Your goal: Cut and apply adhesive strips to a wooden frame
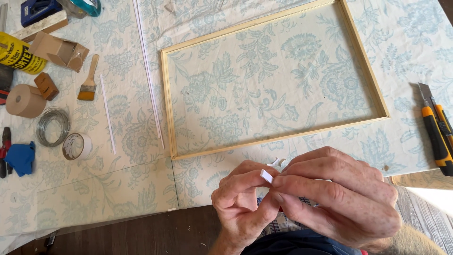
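My left hand and my right hand meet near the bottom edge, close to my body. Together their fingertips pinch a small white piece, a short flat strip end. A tiny white scrap lies on the cloth just beyond the fingers. Past the hands lies a light wooden rectangular frame flat on the floral blue-and-white tablecloth.
Orange utility knives lie at the right edge. Left of the frame are thin white strips, a paintbrush, a tape roll, a wire coil, a brown paper roll, a cardboard box and a blue cloth.
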